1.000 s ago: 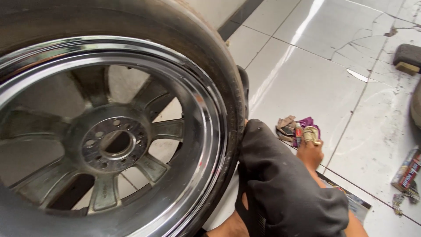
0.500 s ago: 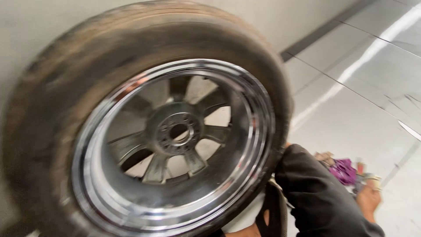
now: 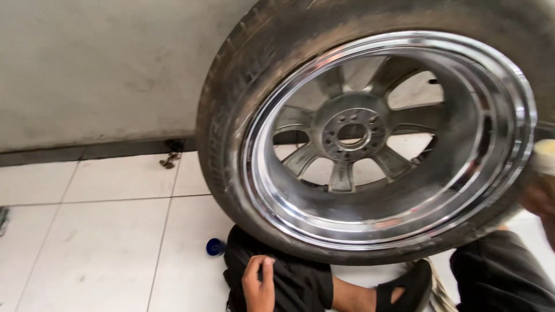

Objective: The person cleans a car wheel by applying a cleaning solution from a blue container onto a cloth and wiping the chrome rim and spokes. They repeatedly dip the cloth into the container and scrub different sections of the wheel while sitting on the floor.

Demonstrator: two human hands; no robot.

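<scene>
A car wheel stands tilted in front of me, with a worn black tyre (image 3: pixel 231 133) around a shiny chrome alloy rim (image 3: pixel 358 136). The rim has several spokes and a hub with bolt holes. My left hand (image 3: pixel 258 284) rests below the tyre on my left knee, which is covered in black cloth, and holds nothing. My right hand (image 3: pixel 540 199) is blurred at the right edge, close to the rim's right side. A pale object (image 3: pixel 544 157) is just above it, but its grip is unclear.
A grey wall (image 3: pixel 104 69) runs behind the wheel above a white tiled floor (image 3: pixel 98 231). A small blue cap (image 3: pixel 215 247) lies by my left knee. Small metal bits (image 3: pixel 169 160) sit at the wall's base. My foot is in a black sandal (image 3: pixel 404 286) under the tyre.
My view has swung left and the wheel now fills the right side. My left hand has come into sight on my knee, and the rags and tools on the floor are out of view.
</scene>
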